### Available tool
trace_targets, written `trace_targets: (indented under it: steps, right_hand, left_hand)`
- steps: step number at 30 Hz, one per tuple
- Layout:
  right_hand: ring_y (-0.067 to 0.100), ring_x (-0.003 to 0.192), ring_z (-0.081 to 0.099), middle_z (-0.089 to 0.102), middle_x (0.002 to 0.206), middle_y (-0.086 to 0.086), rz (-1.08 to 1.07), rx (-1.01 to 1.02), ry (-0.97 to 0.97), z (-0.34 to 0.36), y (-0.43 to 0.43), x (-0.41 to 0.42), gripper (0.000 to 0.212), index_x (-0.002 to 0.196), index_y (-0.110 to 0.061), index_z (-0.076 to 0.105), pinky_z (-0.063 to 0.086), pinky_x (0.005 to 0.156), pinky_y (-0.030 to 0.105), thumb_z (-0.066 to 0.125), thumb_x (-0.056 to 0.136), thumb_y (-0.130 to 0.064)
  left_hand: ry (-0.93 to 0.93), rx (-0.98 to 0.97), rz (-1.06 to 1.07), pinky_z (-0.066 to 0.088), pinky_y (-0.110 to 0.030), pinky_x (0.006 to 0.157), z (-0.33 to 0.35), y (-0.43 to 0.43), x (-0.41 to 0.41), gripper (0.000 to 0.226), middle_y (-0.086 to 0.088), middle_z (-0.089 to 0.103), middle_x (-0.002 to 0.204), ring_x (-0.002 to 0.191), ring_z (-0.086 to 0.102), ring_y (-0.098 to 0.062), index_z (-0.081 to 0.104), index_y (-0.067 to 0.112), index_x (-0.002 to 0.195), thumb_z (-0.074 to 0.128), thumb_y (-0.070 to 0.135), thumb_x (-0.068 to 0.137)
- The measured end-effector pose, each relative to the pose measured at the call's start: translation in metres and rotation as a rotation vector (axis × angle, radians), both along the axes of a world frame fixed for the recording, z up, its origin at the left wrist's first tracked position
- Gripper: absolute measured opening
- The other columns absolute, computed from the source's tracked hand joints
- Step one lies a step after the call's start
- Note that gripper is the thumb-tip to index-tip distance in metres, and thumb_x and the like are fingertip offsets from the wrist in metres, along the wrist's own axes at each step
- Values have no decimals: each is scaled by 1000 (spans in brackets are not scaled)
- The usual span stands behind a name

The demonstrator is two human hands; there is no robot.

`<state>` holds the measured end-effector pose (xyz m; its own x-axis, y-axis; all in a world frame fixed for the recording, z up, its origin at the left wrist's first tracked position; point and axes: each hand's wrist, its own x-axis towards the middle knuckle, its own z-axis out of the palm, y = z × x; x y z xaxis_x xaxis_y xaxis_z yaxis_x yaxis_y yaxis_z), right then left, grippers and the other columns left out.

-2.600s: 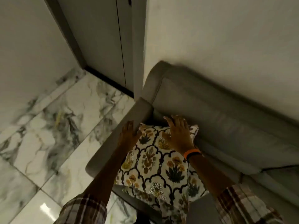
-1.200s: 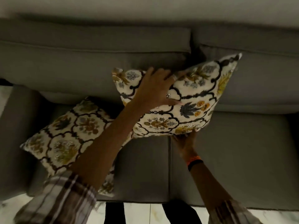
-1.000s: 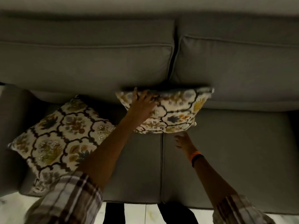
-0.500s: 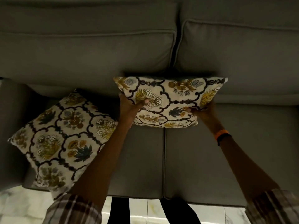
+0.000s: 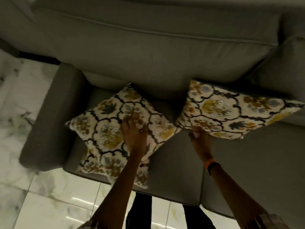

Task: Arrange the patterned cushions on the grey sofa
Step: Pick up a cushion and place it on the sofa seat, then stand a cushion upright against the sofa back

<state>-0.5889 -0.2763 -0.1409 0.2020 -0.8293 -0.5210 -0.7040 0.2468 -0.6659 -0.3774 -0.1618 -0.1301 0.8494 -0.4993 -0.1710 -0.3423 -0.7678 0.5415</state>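
Two cream cushions with a dark lattice and yellow-blue flowers are on the grey sofa (image 5: 165,52). The left cushion (image 5: 105,131) lies flat and turned like a diamond on the seat beside the left armrest. My left hand (image 5: 133,131) rests on top of it, fingers spread, gripping nothing. The right cushion (image 5: 231,111) leans against the backrest. My right hand (image 5: 200,138), with an orange wristband, touches that cushion's lower left edge; whether it grips the edge is unclear.
The sofa's left armrest (image 5: 47,116) borders the left cushion. A glossy marble floor (image 5: 33,204) runs left of and in front of the sofa. My dark-trousered legs (image 5: 140,212) stand against the seat's front edge. Bare seat (image 5: 255,171) extends to the right.
Both hands held the right cushion against the backrest. Now my left hand has let go and moved left onto the flat cushion; my right hand has shifted to the right cushion's lower left edge.
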Motion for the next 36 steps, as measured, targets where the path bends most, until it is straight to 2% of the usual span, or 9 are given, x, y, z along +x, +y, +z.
trace_targets:
  steps: [4,8,12,14,21,25,30,33,36]
  right_hand:
    - [24,127,57,57,143,10,195,33,-157,9,2,125,49,141,-11,54,52,101,35,64,95,-24]
    - [24,134,52,55,146,1,257,61,-100,-31,-20,194,90,143,-28,52,41,112,48,54,72,-83]
    - [10,103,64,67,116,-9,253,215,-223,-11,-11,221,46,131,-27,63,51,94,30,57,94,-53]
    - [12,111,65,68,126,-11,207,193,-259,-7,-9,219,51,128,-35,66,49,105,39,60,87,-64]
    - [18,124,63,68,133,3,-50,-36,-557,60,8,118,87,132,-20,64,50,107,40,60,69,-80]
    - [12,118,68,70,125,1,-212,-129,-792,85,-17,13,62,137,-8,56,56,95,29,57,93,-51]
    - [23,143,47,42,159,7,-502,-194,-824,99,-68,-160,95,159,-21,25,45,112,45,56,84,-70]
    - [9,113,68,67,128,-3,-628,-226,-851,100,-98,-268,63,156,-12,30,57,90,27,31,103,-46]
    - [11,110,68,73,116,-9,-801,-186,-889,86,-130,-361,49,147,-13,44,50,105,41,23,109,-34]
  left_hand:
    - [-63,21,257,26,-61,115,-22,71,62,83,-24,30,151,139,29,-44,27,10,147,62,54,86]
    - [317,-83,741,25,-61,115,-35,93,106,106,-16,15,159,143,23,-41,10,17,154,59,73,79]
    - [653,-275,970,36,-58,110,-46,116,142,107,-15,38,151,133,42,-39,22,20,152,63,79,72]
    - [645,-315,951,39,-55,109,-34,117,142,98,-12,48,144,127,49,-36,32,19,147,61,78,75]
    - [276,-584,718,44,-31,102,49,74,80,70,5,56,131,116,54,-13,42,24,140,60,64,86]
    - [120,-789,481,38,4,81,105,15,9,43,23,50,115,97,49,26,44,35,125,66,47,90]
    - [67,-963,54,46,-7,91,171,-92,-133,48,38,52,114,105,51,24,46,33,121,68,52,83]
    - [39,-950,-245,48,-11,92,197,-169,-238,63,21,57,118,109,54,16,49,21,126,71,57,79]
    - [-34,-925,-526,56,-18,84,212,-241,-344,58,12,65,110,101,62,8,58,16,118,76,55,78]
